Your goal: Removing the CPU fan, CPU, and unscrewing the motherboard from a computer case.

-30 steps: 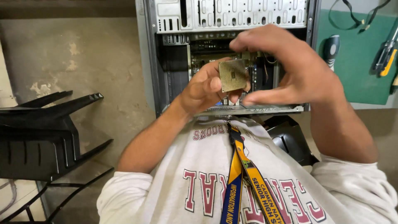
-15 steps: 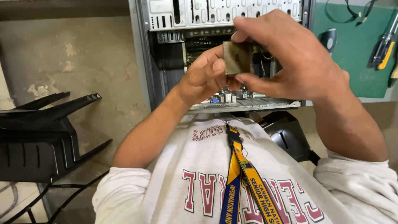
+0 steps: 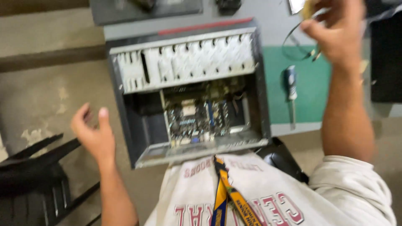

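Observation:
An open grey computer case (image 3: pixel 125 125) lies in front of me, with its circuit board (image 3: pixel 201 119) exposed. My left hand (image 3: pixel 94 136) hovers to the left of the case, fingers apart and holding nothing. Raised at the top right, above the green mat (image 3: pixel 310 100), my right hand (image 3: pixel 335 35) has its fingers curled. A small tan part (image 3: pixel 309 7) shows at its fingertips, blurred and cut by the frame's edge. Neither hand touches the case.
A screwdriver with a blue and black handle (image 3: pixel 291 86) and a looped black cable (image 3: pixel 293 50) lie on the mat. A black slatted rack (image 3: pixel 33 184) stands at lower left. A dark rounded object (image 3: pixel 284 161) sits beside my shirt and lanyard (image 3: pixel 226 196).
Both hands left the case's interior. The right hand rose to the upper right with the small part, the left hand let go and swung out to the left. The view tilted.

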